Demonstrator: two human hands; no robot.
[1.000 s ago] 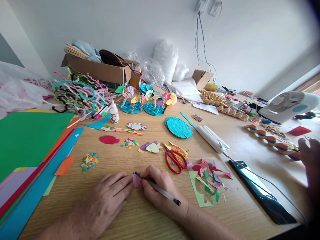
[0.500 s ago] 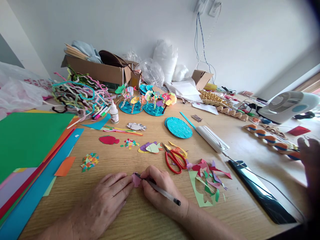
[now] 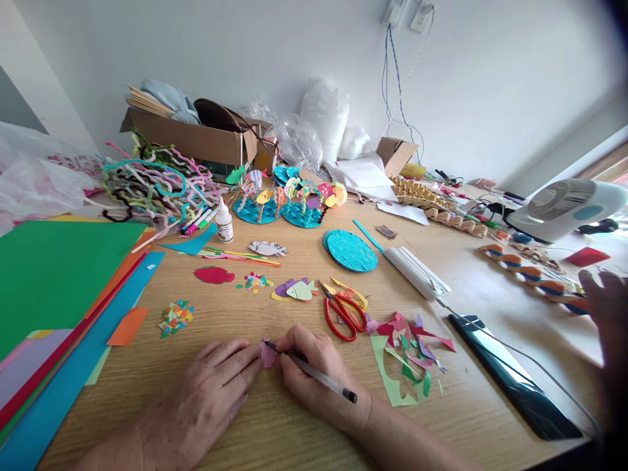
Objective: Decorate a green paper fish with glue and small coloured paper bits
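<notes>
- Head view: pink paper [image 3: 267,356] lies on the counter [image 3: 275,425], under the left hand [image 3: 210,379]'s fingertips; those fingers lie flat, pressed together.
- Right hand [image 3: 316,373]: fingers pinch a pen [image 3: 324,378], tip at the paper.
- Red-handled scissors [image 3: 347,315] lie beyond, near paper scraps [image 3: 390,366].
- Bottle [image 3: 224,224] label: illegible.

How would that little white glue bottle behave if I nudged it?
The glue bottle would probably tip if pushed high up, since it stands upright and is narrow for its height. Once on its side, its rounded body might roll across the flat table. The body looks like plastic, so it would likely hold up to a light grip.
</notes>
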